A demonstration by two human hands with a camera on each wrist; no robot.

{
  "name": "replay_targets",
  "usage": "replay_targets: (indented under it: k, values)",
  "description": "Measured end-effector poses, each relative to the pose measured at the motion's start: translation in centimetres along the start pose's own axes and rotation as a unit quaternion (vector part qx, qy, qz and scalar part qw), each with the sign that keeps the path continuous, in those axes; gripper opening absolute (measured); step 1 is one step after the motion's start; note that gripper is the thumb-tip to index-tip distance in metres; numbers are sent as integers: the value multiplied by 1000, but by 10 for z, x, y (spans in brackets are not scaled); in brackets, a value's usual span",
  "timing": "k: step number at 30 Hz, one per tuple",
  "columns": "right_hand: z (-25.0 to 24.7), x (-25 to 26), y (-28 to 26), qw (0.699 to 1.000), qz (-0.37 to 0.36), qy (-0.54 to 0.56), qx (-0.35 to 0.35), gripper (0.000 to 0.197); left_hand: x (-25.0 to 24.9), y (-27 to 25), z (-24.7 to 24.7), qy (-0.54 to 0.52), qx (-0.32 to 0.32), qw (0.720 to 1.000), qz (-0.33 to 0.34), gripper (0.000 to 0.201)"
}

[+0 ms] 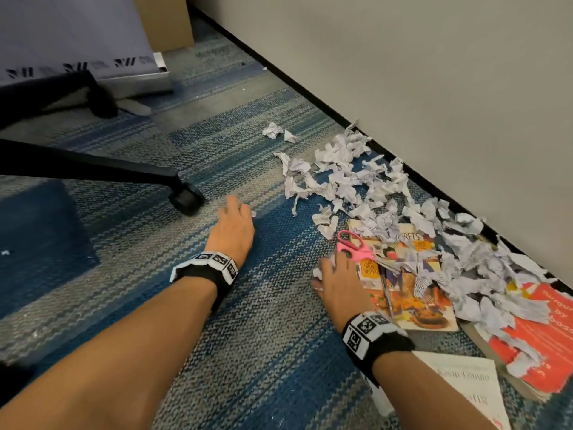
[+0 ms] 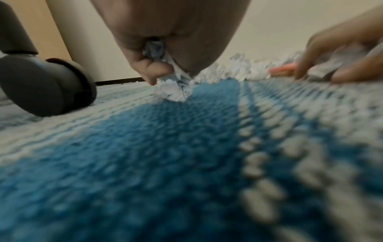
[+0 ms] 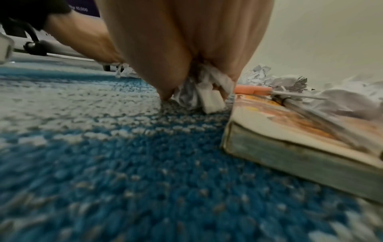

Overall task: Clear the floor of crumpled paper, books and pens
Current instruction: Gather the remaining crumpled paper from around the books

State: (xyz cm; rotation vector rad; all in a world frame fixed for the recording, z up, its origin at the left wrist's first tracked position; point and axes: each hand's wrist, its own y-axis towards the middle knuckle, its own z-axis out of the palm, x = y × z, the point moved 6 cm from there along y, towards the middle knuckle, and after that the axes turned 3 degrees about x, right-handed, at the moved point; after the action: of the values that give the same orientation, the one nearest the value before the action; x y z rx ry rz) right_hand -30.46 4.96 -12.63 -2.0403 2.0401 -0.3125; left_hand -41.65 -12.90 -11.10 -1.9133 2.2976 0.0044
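Note:
A heap of crumpled paper (image 1: pixel 366 181) lies on the blue carpet along the wall. My left hand (image 1: pixel 235 225) is down on the carpet, fingers curled round a wad of paper scraps (image 2: pixel 174 88). My right hand (image 1: pixel 338 274) grips another bunch of paper scraps (image 3: pixel 199 96) at the left edge of a colourful book (image 1: pixel 406 283). Pink-handled scissors (image 1: pixel 356 246) and a pen (image 1: pixel 387 293) lie on that book. A red book (image 1: pixel 533 330) lies further right under paper, and a white one (image 1: pixel 465 386) sits by my right forearm.
A black office chair leg with its caster (image 1: pixel 186 198) stands just left of my left hand. The wall (image 1: pixel 434 88) with a dark skirting runs diagonally behind the paper. A cardboard box (image 1: pixel 169 23) and a grey panel stand at the far left.

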Motion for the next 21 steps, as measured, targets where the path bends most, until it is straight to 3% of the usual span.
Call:
replay_targets:
  k: [2, 6, 14, 18, 21]
  values:
    - [4, -5, 1, 1000, 5, 21, 7, 38, 5, 8, 10, 57, 22, 998, -1, 28]
    - [-2, -19, 3, 994, -26, 102, 30, 35, -14, 9, 25, 147, 47, 985, 79, 41]
    - [-78, -54, 32, 983, -28, 168, -62, 30, -36, 36, 8, 77, 85, 986, 119, 23]
    - [-117, -71, 77, 989, -77, 111, -67, 33, -68, 70, -33, -9, -11, 995, 101, 24]
    - [-137, -97, 117, 994, -28, 64, -80, 30, -94, 100, -43, -54, -44, 992, 102, 23]
